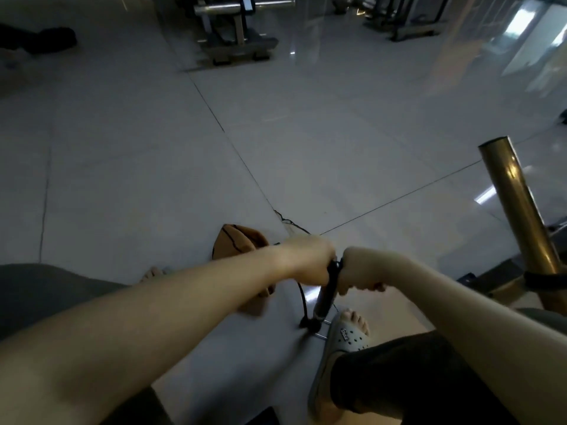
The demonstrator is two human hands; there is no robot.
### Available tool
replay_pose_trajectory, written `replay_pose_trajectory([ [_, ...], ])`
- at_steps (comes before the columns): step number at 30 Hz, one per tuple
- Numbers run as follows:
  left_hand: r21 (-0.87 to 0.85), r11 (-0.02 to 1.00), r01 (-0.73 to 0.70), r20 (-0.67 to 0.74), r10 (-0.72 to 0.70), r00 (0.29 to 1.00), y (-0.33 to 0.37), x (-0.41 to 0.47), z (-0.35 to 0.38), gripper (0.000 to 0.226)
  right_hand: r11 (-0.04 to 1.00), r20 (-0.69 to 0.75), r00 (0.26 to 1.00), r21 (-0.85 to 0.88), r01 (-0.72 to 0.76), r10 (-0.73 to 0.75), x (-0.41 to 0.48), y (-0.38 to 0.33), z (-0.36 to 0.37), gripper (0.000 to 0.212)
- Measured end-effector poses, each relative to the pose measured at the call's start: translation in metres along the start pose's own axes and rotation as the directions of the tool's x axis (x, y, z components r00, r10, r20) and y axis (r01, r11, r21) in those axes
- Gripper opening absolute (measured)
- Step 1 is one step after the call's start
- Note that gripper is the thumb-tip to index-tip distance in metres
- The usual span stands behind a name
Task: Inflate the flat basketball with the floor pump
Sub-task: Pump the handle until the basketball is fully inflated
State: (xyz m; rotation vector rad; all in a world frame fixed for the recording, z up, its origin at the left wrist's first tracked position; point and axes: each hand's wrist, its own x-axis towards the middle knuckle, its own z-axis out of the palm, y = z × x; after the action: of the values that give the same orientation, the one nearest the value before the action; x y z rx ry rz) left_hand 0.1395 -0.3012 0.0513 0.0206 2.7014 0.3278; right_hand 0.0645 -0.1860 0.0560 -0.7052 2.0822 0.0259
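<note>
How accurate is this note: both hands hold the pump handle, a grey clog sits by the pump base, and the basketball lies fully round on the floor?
Wrong on one point: the head view shows the basketball crumpled and flat on the floor, not fully round. The rest holds.

A dimly lit gym or fitness hall, by the look of it; a wide floor [147, 154] of large glossy pale tiles fills the frame; at upper centre stands a metal-framed exercise machine [236, 35] with a steel bar; more dark equipment frames [411, 24] sit at upper right; a brass-coloured tubular post [515, 204] rises at the right edge.
</note>
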Motion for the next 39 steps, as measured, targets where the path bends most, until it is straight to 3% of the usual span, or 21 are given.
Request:
replay_pose_trajectory([
  [4,-0.084,0.996,-0.008,-0.048,0.004,0.999,0.004,-0.008,-0.088,0.017,0.999,-0.085,0.996,0.036,0.027,-0.024,-0.057,-0.016,-0.074,0.012],
  [7,-0.136,0.990,-0.022,-0.027,0.019,0.999,0.008,-0.015,-0.114,0.016,0.997,-0.068,0.997,0.078,0.024,-0.019,-0.070,-0.021,-0.088,0.012],
  [12,-0.046,0.999,-0.016,-0.025,0.014,1.000,-0.001,0.000,-0.007,0.008,1.000,-0.033,0.999,-0.007,-0.024,0.024,-0.013,-0.009,-0.005,0.011],
  [14,-0.026,1.000,-0.007,-0.052,0.006,0.999,-0.009,0.010,0.031,0.008,0.999,-0.068,0.997,-0.020,-0.048,0.047,0.014,-0.001,0.024,0.022],
  [17,-0.001,1.000,-0.009,-0.026,0.009,1.000,-0.014,0.017,0.062,0.014,0.997,-0.070,0.997,-0.071,0.006,-0.011,0.049,0.012,0.054,0.024],
  [20,0.005,1.000,0.019,-0.028,-0.019,0.999,-0.018,0.024,0.077,0.016,0.995,-0.056,0.998,-0.088,0.037,-0.042,0.074,0.023,0.063,0.017],
  [24,0.002,1.000,0.023,-0.017,-0.023,1.000,-0.011,0.028,0.065,0.012,1.000,-0.063,0.998,0.000,-0.029,0.029,0.070,0.025,0.056,0.012],
  [27,0.024,0.999,0.021,0.048,-0.022,0.999,-0.001,0.022,0.061,0.006,0.997,-0.045,0.998,-0.053,-0.051,0.048,0.055,0.020,0.056,0.012],
  [31,-0.034,0.998,0.060,0.049,-0.059,0.997,-0.007,0.002,0.025,0.008,0.995,-0.068,0.997,-0.098,0.033,-0.040,0.015,-0.003,0.019,0.015],
  [35,-0.116,0.992,0.056,-0.032,-0.060,0.998,-0.002,-0.016,-0.074,0.015,0.993,-0.146,0.985,-0.082,0.082,-0.093,-0.047,-0.024,-0.065,0.013],
  [39,-0.135,0.988,0.077,0.083,-0.066,0.994,0.002,-0.017,-0.113,0.015,0.994,-0.124,0.989,-0.076,0.076,-0.086,-0.066,-0.032,-0.086,0.006],
])
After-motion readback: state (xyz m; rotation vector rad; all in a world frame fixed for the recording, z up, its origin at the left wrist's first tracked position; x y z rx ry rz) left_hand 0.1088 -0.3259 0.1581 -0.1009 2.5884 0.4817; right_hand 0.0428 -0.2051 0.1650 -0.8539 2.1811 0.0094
